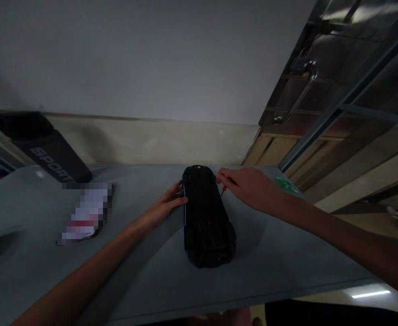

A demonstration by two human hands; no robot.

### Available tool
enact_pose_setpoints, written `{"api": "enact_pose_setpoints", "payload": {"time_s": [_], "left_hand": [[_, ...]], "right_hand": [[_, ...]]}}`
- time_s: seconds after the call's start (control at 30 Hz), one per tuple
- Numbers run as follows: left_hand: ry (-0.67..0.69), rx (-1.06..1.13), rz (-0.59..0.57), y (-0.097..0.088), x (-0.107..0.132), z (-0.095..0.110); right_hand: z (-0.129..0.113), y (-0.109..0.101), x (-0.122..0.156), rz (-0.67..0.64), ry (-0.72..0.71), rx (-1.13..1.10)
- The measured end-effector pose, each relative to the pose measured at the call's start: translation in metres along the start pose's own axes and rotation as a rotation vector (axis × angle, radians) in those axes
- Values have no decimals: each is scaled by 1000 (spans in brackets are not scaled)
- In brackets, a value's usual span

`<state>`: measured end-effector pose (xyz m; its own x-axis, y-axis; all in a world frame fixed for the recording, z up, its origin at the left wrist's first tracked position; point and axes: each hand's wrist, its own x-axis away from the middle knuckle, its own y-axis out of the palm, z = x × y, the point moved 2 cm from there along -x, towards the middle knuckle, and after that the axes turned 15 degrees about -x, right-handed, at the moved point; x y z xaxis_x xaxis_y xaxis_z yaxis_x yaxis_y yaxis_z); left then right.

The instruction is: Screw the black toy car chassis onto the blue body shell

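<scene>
The overturned toy car (206,213) lay in the lower middle of the frame, between your hands; your left hand (170,201), loosely spread, touched its left edge, while your right hand (236,181) pinched a red screwdriver (224,188) beside its upper right side

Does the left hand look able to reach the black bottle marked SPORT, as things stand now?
Probably yes. The left hand seems only to touch the upturned toy car's side, and nothing tall appears to stand between that hand and the bottle.
</scene>
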<state>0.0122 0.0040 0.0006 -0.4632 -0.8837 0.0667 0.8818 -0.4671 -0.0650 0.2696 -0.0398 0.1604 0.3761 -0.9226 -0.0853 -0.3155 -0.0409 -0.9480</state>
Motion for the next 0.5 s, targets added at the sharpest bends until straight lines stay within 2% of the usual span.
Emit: {"api": "enact_pose_setpoints", "payload": {"time_s": [0.1,0.23,0.4,0.5], "left_hand": [[5,2,-5,0,-1,-1],[28,19,-15,0,-1,-3],[-13,-17,24,-2,-1,-6],[-12,-9,6,-3,-2,-6]], "right_hand": [[0,-1,2,-10,23,-24],[-3,-1,5,-70,-28,-71],[-5,-1,10,-37,57,80],[-2,0,12,-34,26,-14]]}}
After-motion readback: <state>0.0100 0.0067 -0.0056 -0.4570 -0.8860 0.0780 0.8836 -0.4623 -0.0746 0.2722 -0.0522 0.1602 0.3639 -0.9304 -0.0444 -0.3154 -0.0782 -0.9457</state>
